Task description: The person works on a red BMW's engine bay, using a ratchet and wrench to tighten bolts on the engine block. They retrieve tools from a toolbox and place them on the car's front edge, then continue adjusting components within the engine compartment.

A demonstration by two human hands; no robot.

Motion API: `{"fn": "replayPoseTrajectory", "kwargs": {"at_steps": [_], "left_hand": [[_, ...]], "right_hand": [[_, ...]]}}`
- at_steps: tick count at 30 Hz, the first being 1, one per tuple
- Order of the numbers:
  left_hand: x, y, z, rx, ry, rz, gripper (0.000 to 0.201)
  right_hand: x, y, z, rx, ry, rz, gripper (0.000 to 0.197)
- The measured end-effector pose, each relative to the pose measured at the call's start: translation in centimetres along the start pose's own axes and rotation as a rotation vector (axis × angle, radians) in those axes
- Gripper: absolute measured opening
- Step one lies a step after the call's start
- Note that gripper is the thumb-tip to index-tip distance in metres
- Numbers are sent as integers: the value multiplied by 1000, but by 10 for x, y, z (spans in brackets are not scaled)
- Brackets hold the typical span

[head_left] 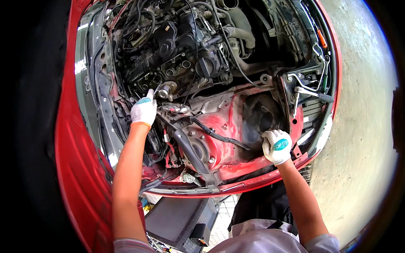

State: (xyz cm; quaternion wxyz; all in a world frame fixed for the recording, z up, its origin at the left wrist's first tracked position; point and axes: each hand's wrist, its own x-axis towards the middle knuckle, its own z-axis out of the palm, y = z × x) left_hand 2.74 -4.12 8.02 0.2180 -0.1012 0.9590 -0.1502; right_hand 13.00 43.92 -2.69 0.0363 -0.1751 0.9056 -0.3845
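Note:
My left hand [143,110], in a white knit glove with an orange cuff, reaches to the engine [175,50]. Its fingers are closed on a thin metal rod [157,89], whose kind I cannot make out. Close beside the fingertips sits a silver cylindrical part [167,90] on the engine. My right hand [277,146], gloved the same way, is at the near right of the bay. Its fingers curl over the edge of the red body panel [247,168], next to a dark recess [262,116]; the fingertips are partly hidden.
A black hose [221,137] crosses the red strut tower [202,145]. Wrenches [326,69], a ratchet [314,93] and an orange-handled screwdriver [322,39] lie along the right front edge. Below the near fender stands a dark cart [173,217]. Concrete floor [358,126] lies at right.

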Motion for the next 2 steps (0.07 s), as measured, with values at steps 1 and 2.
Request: {"fn": "replayPoseTrajectory", "kwargs": {"at_steps": [1, 2], "left_hand": [[3, -3, 0, 57, 50, 46, 47], [4, -4, 1, 5, 35, 10, 50]], "right_hand": [[0, 1, 0, 3, 12, -5, 15], [-1, 1, 0, 2, 1, -3, 16]]}}
